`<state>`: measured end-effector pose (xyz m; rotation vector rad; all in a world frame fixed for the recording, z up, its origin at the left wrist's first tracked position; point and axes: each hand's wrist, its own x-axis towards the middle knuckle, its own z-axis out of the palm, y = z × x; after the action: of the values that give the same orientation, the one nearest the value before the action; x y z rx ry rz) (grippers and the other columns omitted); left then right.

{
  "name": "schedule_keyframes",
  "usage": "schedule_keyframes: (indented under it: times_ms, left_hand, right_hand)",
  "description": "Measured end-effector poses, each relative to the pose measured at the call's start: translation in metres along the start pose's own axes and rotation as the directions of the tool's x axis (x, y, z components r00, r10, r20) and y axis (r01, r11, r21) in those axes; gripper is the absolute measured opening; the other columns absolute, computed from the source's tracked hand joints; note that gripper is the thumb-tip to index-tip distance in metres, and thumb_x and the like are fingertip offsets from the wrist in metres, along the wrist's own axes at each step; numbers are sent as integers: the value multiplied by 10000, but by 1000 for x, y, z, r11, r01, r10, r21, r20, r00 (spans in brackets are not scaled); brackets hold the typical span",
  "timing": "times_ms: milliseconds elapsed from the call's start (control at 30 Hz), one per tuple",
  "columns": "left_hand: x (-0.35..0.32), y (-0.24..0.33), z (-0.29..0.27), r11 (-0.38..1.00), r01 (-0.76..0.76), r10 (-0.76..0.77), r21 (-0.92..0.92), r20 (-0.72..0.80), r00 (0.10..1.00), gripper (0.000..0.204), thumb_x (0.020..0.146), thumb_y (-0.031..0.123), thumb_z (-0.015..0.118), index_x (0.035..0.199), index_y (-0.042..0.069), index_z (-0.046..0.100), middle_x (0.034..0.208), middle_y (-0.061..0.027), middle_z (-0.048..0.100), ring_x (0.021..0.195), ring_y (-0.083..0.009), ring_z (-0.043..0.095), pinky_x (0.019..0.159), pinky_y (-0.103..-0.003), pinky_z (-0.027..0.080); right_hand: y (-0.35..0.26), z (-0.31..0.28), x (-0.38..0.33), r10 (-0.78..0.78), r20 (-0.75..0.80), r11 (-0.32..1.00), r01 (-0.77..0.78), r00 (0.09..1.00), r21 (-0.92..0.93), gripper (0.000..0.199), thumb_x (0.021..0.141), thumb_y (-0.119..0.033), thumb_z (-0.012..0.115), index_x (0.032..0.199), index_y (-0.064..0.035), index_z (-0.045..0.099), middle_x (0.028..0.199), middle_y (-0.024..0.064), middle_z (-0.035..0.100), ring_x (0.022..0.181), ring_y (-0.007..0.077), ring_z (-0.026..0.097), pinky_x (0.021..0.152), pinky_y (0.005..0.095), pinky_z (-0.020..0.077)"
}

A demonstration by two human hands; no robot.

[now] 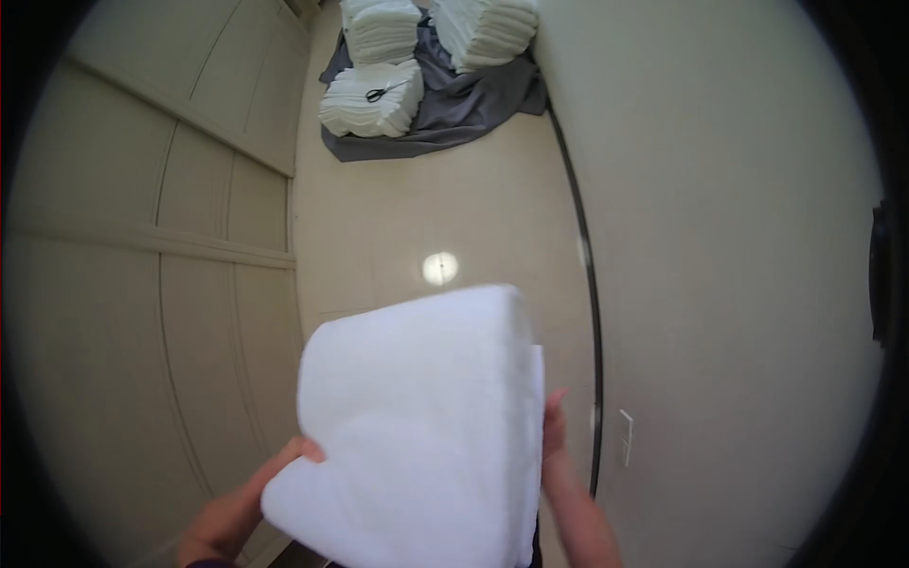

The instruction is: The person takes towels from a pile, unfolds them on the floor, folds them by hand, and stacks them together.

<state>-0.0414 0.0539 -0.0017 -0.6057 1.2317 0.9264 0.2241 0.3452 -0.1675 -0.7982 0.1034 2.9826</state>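
A thick, folded white towel (417, 407) fills the lower middle of the view, held up in front of me above the floor. My left hand (295, 458) grips its left edge, with the thumb on top and the other fingers hidden beneath. Against its right side lies my right hand (555, 437), slightly blurred, its fingers partly hidden behind the folded layers. A thin layer sticks out a little along that right side.
Ahead, a dark grey cloth (464, 118) lies on the pale floor (436, 208) under several stacks of folded white towels (379, 118). Black-handled scissors (379, 93) rest on the nearest stack. Panelled cabinet doors (123, 218) line the left; a plain wall (720, 237) stands right.
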Motion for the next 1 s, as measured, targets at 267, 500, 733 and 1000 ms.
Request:
schedule_keyframes:
  times_ms: [267, 500, 733, 1000]
  left_hand:
    - [135, 245, 123, 724, -284, -47, 629, 455, 889, 1085, 584, 174, 842, 1530, 27, 331, 1472, -131, 485, 1363, -266, 426, 1167, -410, 312]
    - [405, 378, 196, 608, -188, -159, 771, 350, 923, 555, 643, 226, 765, 1151, 14, 694, 1109, -68, 688, 1047, -190, 611, 998, -313, 442]
    - [568, 507, 280, 281, -624, -153, 729, 676, 721, 326, 769, 284, 749, 1025, 84, 738, 1050, -32, 709, 1031, -158, 639, 993, -313, 461]
    - [565, 493, 257, -645, -398, 537, 653, 757, 372, 561, 897, 336, 643, 1377, 72, 523, 1329, -182, 607, 1164, -363, 606, 995, -419, 479]
  right_hand:
    - [-141, 61, 15, -299, -346, 948, 237, 889, -211, 642, 1015, -487, 476, 1496, -66, 410, 1476, 111, 519, 1339, 287, 507, 1108, 448, 434]
    - [-189, -32, 137, -407, -598, 860, 510, 690, 3, 575, 1041, -413, 361, 1505, -74, 393, 1523, 109, 465, 1377, 312, 464, 1142, 475, 389]
    - [-273, -120, 260, -529, -633, 691, 720, 565, 64, 561, 1023, -394, 362, 1482, -78, 430, 1508, 110, 481, 1363, 349, 470, 1142, 511, 388]
    - [-250, -135, 288, -340, -831, 918, 346, 440, -193, 496, 964, -516, 612, 1226, -96, 582, 1112, 108, 647, 1102, 259, 598, 961, 496, 470]
